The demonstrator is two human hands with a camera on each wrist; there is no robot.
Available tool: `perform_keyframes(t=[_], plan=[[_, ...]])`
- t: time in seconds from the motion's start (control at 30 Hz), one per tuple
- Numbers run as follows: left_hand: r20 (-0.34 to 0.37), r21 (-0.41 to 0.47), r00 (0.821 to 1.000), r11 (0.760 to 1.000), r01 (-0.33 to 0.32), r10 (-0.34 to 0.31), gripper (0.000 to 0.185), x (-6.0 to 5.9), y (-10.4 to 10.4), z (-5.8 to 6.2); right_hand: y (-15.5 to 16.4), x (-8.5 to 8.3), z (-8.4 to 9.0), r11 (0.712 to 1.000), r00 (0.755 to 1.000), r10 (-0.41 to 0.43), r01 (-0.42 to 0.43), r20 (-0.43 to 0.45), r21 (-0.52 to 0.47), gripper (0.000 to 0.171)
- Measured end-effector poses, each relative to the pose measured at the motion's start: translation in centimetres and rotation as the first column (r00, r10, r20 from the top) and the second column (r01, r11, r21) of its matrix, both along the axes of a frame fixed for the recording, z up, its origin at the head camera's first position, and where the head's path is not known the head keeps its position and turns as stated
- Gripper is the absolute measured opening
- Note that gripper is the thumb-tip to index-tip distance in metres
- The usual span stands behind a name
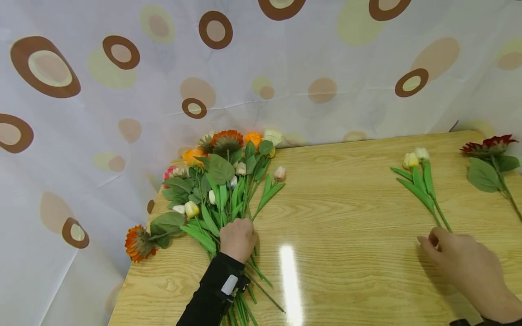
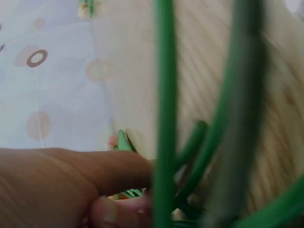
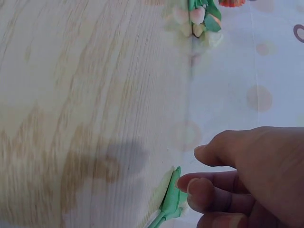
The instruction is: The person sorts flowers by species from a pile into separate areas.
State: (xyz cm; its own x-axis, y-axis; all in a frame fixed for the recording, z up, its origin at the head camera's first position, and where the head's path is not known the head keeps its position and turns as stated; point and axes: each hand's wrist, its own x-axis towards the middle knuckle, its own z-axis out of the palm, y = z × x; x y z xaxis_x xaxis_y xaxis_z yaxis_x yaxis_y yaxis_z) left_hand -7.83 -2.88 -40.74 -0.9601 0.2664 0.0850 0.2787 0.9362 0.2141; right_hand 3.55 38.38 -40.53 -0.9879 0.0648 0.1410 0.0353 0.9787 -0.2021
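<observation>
My left hand (image 1: 238,240) grips the stems of a bunch of artificial flowers on the left of the table. In the left wrist view, green stems (image 2: 165,109) cross in front of that hand (image 2: 61,183). White and yellow tulips (image 1: 191,209), a pink tulip (image 1: 280,173) and orange blooms (image 1: 227,138) fan out beyond it. On the right, my right hand (image 1: 466,260) hovers with thumb and fingers apart, nothing between them. Just past its fingertips lie two tulips (image 1: 417,158), one yellowish and one white, their lower stems hidden behind the hand.
A dark red flower (image 1: 489,147) with broad leaves lies at the right edge of the wooden table (image 1: 334,203). One orange flower (image 1: 138,244) sticks out at the table's left edge. A patterned cloth (image 1: 261,59) hangs along the back and left.
</observation>
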Motion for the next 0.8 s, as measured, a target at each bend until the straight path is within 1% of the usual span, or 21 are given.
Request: perform_keyframes(t=[0.03, 0.1, 0.13, 0.17, 0.2, 0.23, 0.3, 0.33, 0.37, 0.4, 0.47, 0.5, 0.57, 0.6, 0.67, 0.7, 0.73, 0.8], plan=[[0.03, 0.027, 1.0, 1.0, 0.004, -0.004, 0.062, -0.1, -0.1, 0.0, -0.2, 0.0, 0.0, 1.0, 1.0, 0.002, -0.002, -0.005, -0.004, 0.027], [0.129, 0.097, 0.991, 0.995, 0.01, -0.022, 0.059, -0.3, -0.4, 0.3, -0.5, 0.1, 0.1, 1.0, 1.0, 0.005, -0.005, -0.001, -0.017, 0.026], [0.19, 0.14, 0.981, 0.99, 0.006, -0.033, 0.056, -0.4, -0.6, 0.5, -0.6, 0.1, 0.1, 1.0, 1.0, 0.006, -0.006, 0.001, -0.021, 0.026], [0.257, 0.197, 0.965, 0.98, -0.005, -0.047, 0.05, -0.6, -0.9, 0.7, -0.7, 0.1, 0.1, 1.0, 1.0, 0.011, -0.011, -0.004, -0.017, 0.025], [0.309, 0.252, 0.949, 0.968, -0.015, -0.066, 0.043, -0.7, -1.2, 1.0, -0.7, 0.1, 0.1, 1.0, 1.0, 0.016, -0.016, -0.003, -0.018, 0.026], [0.361, 0.308, 0.928, 0.951, -0.03, -0.088, 0.037, -0.9, -1.5, 1.3, -0.8, 0.1, 0.1, 1.0, 1.0, 0.017, -0.017, 0.009, -0.021, 0.025], [0.437, 0.409, 0.888, 0.911, -0.057, -0.141, 0.02, -1.3, -2.0, 2.0, -1.0, 0.0, 0.1, 0.999, 0.999, 0.022, -0.022, 0.023, -0.023, 0.026], [0.463, 0.462, 0.87, 0.883, -0.076, -0.167, 0.013, -1.5, -2.3, 2.3, -1.0, 0.0, 0.2, 0.999, 0.999, 0.022, -0.021, 0.037, -0.03, 0.025], [0.492, 0.514, 0.849, 0.852, -0.101, -0.196, 0.01, -1.6, -2.6, 2.6, -1.0, 0.0, 0.2, 0.999, 0.998, 0.021, -0.019, 0.058, -0.039, 0.025], [0.518, 0.561, 0.826, 0.818, -0.129, -0.225, 0.011, -1.8, -2.9, 2.8, -1.1, -0.1, 0.2, 0.999, 0.997, 0.019, -0.015, 0.074, -0.047, 0.026], [0.547, 0.648, 0.786, 0.739, -0.181, -0.287, 0.014, -1.9, -3.3, 3.4, -1.2, -0.1, 0.2, 0.998, 0.995, 0.016, -0.011, 0.095, -0.055, 0.026], [0.551, 0.682, 0.772, 0.703, -0.199, -0.317, 0.015, -1.8, -3.4, 3.6, -1.3, -0.1, 0.2, 0.998, 0.994, 0.015, -0.009, 0.105, -0.058, 0.026], [0.541, 0.74, 0.754, 0.637, -0.216, -0.372, 0.018, -1.7, -3.6, 4.0, -1.4, -0.1, 0.4, 0.998, 0.993, 0.017, -0.01, 0.117, -0.06, 0.026], [0.527, 0.762, 0.752, 0.612, -0.211, -0.396, 0.02, -1.6, -3.6, 4.3, -1.5, -0.2, 0.4, 0.998, 0.993, 0.02, -0.014, 0.118, -0.057, 0.026], [0.497, 0.791, 0.754, 0.581, -0.191, -0.429, 0.023, -1.3, -3.3, 4.8, -1.7, -0.3, 0.6, 0.998, 0.989, 0.036, -0.027, 0.142, -0.065, 0.026], [0.483, 0.801, 0.756, 0.571, -0.177, -0.443, 0.024, -1.2, -3.2, 5.0, -1.9, -0.4, 0.7, 0.997, 0.988, 0.047, -0.037, 0.145, -0.069, 0.025], [0.471, 0.809, 0.755, 0.564, -0.165, -0.456, 0.026, -1.0, -2.9, 5.2, -2.1, -0.4, 0.8, 0.996, 0.987, 0.062, -0.051, 0.149, -0.079, 0.025], [0.455, 0.82, 0.747, 0.555, -0.139, -0.485, 0.027, -0.7, -2.3, 5.7, -2.6, -0.6, 0.9, 0.991, 0.987, 0.102, -0.09, 0.123, -0.104, 0.022]])
